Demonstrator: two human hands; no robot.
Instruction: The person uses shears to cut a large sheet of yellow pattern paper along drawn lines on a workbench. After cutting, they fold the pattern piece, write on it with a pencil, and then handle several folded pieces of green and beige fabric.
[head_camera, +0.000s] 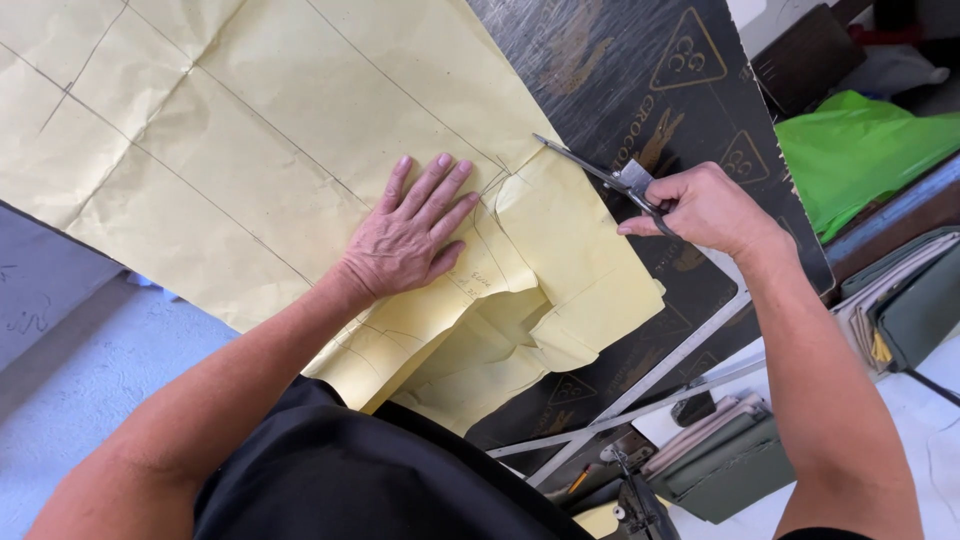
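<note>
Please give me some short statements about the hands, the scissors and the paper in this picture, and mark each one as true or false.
1. The left hand lies flat on the yellow paper. True.
2. The right hand holds a pencil. False: it holds scissors.
3. The scissors' blades point at the paper's edge. True.
4. The paper lies on a white cloth. False: it lies on a dark printed board.
5. Pencil lines cross the paper. True.
</note>
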